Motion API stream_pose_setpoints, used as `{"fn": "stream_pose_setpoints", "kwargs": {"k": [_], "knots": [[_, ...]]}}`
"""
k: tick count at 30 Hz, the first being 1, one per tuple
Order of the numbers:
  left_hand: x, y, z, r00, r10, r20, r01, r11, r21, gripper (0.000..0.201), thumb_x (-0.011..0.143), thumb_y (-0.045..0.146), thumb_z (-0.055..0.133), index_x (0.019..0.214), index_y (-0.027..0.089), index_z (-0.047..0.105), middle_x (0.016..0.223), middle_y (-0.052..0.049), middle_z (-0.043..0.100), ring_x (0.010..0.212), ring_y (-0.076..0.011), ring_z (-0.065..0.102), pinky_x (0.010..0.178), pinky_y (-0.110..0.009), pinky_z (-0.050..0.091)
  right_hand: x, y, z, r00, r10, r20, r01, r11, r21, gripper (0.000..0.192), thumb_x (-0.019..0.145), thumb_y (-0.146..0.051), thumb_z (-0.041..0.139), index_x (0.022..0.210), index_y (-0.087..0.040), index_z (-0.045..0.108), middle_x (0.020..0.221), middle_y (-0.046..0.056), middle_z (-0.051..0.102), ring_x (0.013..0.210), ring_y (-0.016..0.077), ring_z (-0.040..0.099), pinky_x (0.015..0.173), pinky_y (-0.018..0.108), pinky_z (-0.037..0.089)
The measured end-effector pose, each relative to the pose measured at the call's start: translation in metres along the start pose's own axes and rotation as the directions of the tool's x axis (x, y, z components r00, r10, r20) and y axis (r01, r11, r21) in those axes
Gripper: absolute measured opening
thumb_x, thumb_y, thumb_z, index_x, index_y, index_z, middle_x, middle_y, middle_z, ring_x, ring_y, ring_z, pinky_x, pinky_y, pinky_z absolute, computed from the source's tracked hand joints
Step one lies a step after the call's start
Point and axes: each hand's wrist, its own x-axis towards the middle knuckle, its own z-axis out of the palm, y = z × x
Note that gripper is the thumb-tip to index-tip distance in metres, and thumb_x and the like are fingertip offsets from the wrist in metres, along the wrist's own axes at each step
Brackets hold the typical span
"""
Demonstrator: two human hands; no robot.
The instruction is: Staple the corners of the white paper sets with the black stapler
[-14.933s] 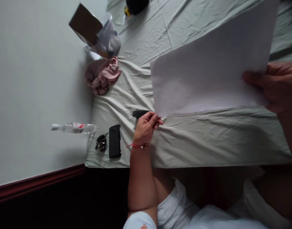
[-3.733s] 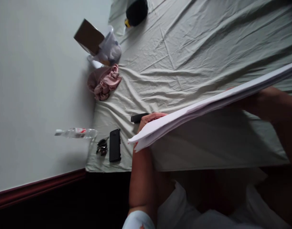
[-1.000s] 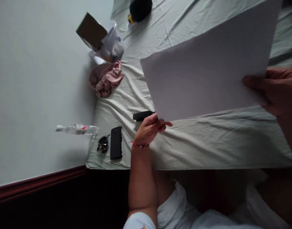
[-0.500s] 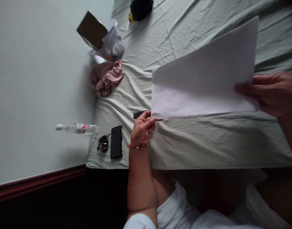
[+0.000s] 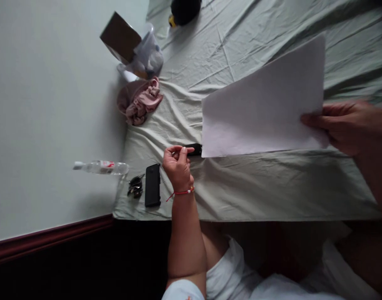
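My right hand (image 5: 350, 127) grips the right edge of a large white sheet of paper (image 5: 262, 104), which is held low over the pale green bedsheet (image 5: 256, 191). My left hand (image 5: 177, 166), with a red thread bracelet at the wrist, is off the paper. Its fingers are curled in with nothing visible inside them. It hovers just left of the paper's lower left corner, next to a small black oblong object (image 5: 194, 149) lying on the bedsheet.
A black phone (image 5: 152, 185) and a bunch of keys (image 5: 134, 187) lie near the bed's corner, with a water bottle (image 5: 100, 167) beside them. Further off are a pink cloth (image 5: 141, 102), a cardboard box (image 5: 120, 35), a plastic bag (image 5: 148, 56) and a black item (image 5: 184, 8).
My left hand has let go of the paper's lower left corner and drawn back to the left, fingers curling in. The paper has sunk lower and flatter, held by my right hand alone.
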Motion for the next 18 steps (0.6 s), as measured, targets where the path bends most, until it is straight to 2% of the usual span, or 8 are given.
{"fn": "stream_pose_setpoints", "kwargs": {"k": [2, 4, 6, 8, 11, 13, 15, 18], "knots": [[0.001, -0.002, 0.000, 0.999, 0.033, -0.043, -0.032, 0.999, 0.015, 0.017, 0.082, 0.021, 0.070, 0.087, 0.020, 0.053, 0.070, 0.001, 0.075, 0.042, -0.0049, 0.042, 0.045, -0.019, 0.028, -0.007, -0.004, 0.006, 1.000, 0.010, 0.011, -0.010, 0.999, -0.033, 0.007, 0.083, -0.019, 0.074, 0.079, -0.022, 0.078, 0.077, 0.000, 0.072, 0.064, 0.0065, 0.062, 0.052, 0.011, 0.048], [0.004, -0.007, -0.002, 0.995, 0.074, -0.074, -0.070, 0.996, 0.054, 0.014, 0.083, 0.018, 0.068, 0.088, 0.020, 0.055, 0.072, 0.001, 0.075, 0.047, -0.0063, 0.048, 0.049, -0.019, 0.035, -0.009, -0.005, 0.008, 0.999, 0.022, 0.037, -0.021, 0.999, -0.032, 0.008, 0.082, -0.018, 0.072, 0.077, -0.021, 0.077, 0.074, 0.000, 0.071, 0.063, 0.0065, 0.061, 0.051, 0.010, 0.047], [0.007, -0.012, -0.005, 0.985, 0.143, -0.095, -0.130, 0.982, 0.135, 0.012, 0.084, 0.016, 0.067, 0.090, 0.020, 0.057, 0.079, -0.001, 0.076, 0.060, -0.0095, 0.063, 0.061, -0.021, 0.047, -0.006, -0.001, 0.008, 0.998, 0.015, 0.064, -0.014, 1.000, -0.012, 0.005, 0.080, -0.019, 0.073, 0.079, -0.021, 0.077, 0.077, 0.000, 0.072, 0.062, 0.0064, 0.060, 0.050, 0.011, 0.046], [0.010, -0.017, -0.008, 0.970, 0.226, -0.085, -0.197, 0.945, 0.259, 0.012, 0.085, 0.015, 0.066, 0.095, 0.019, 0.062, 0.092, -0.004, 0.078, 0.084, -0.0145, 0.074, 0.080, -0.026, 0.056, 0.001, 0.007, 0.007, 0.996, -0.002, 0.085, 0.000, 1.000, 0.016, 0.007, 0.076, -0.022, 0.077, 0.083, -0.021, 0.078, 0.082, 0.001, 0.073, 0.063, 0.0070, 0.061, 0.050, 0.012, 0.047], [0.013, -0.024, -0.011, 0.954, 0.300, 0.011, -0.277, 0.866, 0.417, 0.020, 0.088, 0.015, 0.065, 0.106, 0.020, 0.072, 0.114, -0.008, 0.079, 0.113, -0.0211, 0.073, 0.106, -0.037, 0.054, 0.011, 0.020, 0.006, 0.992, -0.022, 0.128, 0.016, 0.999, 0.049, 0.026, 0.068, -0.028, 0.086, 0.091, -0.018, 0.079, 0.087, 0.004, 0.075, 0.070, 0.0109, 0.066, 0.056, 0.016, 0.052], [0.014, -0.027, -0.011, 0.944, 0.317, 0.091, -0.323, 0.834, 0.447, 0.023, 0.090, 0.015, 0.064, 0.109, 0.020, 0.077, 0.124, -0.010, 0.078, 0.124, -0.0235, 0.070, 0.116, -0.042, 0.049, 0.015, 0.025, 0.007, 0.988, -0.034, 0.149, 0.028, 0.999, 0.043, 0.034, 0.066, -0.031, 0.088, 0.095, -0.016, 0.079, 0.090, 0.006, 0.075, 0.071, 0.0121, 0.066, 0.056, 0.017, 0.052], [0.014, -0.029, -0.011, 0.934, 0.318, 0.163, -0.357, 0.822, 0.443, 0.023, 0.091, 0.014, 0.064, 0.107, 0.020, 0.079, 0.128, -0.011, 0.077, 0.131, -0.0243, 0.067, 0.122, -0.045, 0.045, 0.015, 0.027, 0.009, 0.990, -0.038, 0.138, 0.036, 0.999, 0.021, 0.034, 0.068, -0.033, 0.088, 0.097, -0.015, 0.079, 0.092, 0.007, 0.076, 0.068, 0.0111, 0.064, 0.053, 0.017, 0.048], [0.014, -0.031, -0.011, 0.933, 0.285, 0.219, -0.355, 0.827, 0.437, 0.023, 0.091, 0.013, 0.064, 0.104, 0.022, 0.081, 0.125, -0.009, 0.079, 0.130, -0.0243, 0.068, 0.123, -0.046, 0.045, 0.014, 0.028, 0.011, 0.995, -0.037, 0.093, 0.034, 0.999, 0.026, 0.032, 0.068, -0.032, 0.087, 0.095, -0.015, 0.080, 0.086, 0.005, 0.074, 0.063, 0.0095, 0.059, 0.049, 0.017, 0.044]]}}
